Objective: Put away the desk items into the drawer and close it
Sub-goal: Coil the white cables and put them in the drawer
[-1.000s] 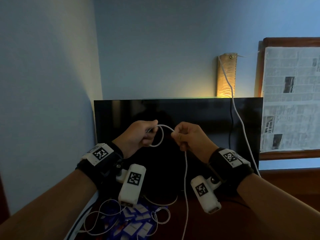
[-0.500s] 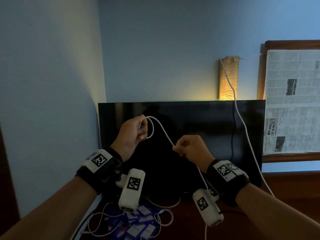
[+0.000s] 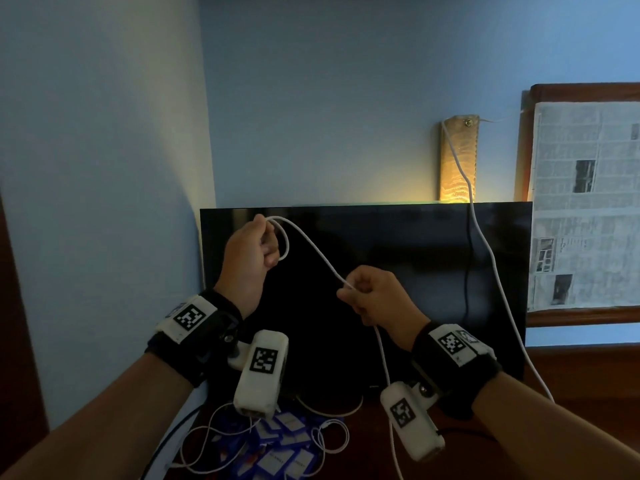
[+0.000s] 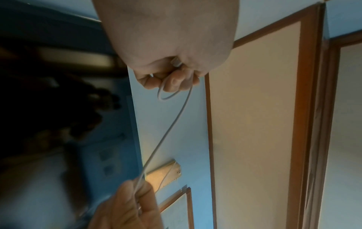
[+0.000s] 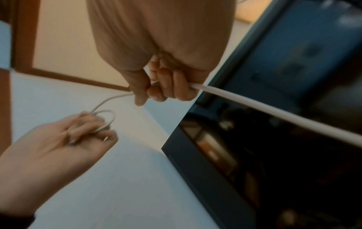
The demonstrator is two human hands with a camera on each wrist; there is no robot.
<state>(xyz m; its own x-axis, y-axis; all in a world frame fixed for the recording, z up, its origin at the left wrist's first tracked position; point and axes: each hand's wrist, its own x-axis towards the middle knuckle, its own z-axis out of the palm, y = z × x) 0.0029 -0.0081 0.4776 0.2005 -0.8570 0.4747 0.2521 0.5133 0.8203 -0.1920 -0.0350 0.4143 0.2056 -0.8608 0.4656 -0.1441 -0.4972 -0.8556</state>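
My left hand (image 3: 251,259) is raised in front of the black flat screen (image 3: 398,271) in the head view, fingers curled round a small loop of the thin white charging cable (image 3: 311,251). From there the cable runs taut, slanting down and to the right, into my right hand (image 3: 375,294), which pinches it in a closed fist; below that fist the cable drops almost straight down past the wrist camera. Down on the dark wooden desk (image 3: 571,375) lie a loose tangle of white cords (image 3: 214,431) and a scatter of small blue-and-white packets (image 3: 277,452).

From the left wrist, the left hand (image 4: 168,74) grips the loop, and a small plug end shows pressed against the palm. The cable (image 4: 166,131) stretches diagonally down to the right hand (image 4: 127,206), held between its thumb and fingers.

From the right wrist, the right hand (image 5: 162,86) is clenched on the cable (image 5: 274,114), whose long line leaves the fist toward the lower right across the screen (image 5: 254,155). On the other side it curves to the left hand (image 5: 64,142), where the loop sits against the fingers.
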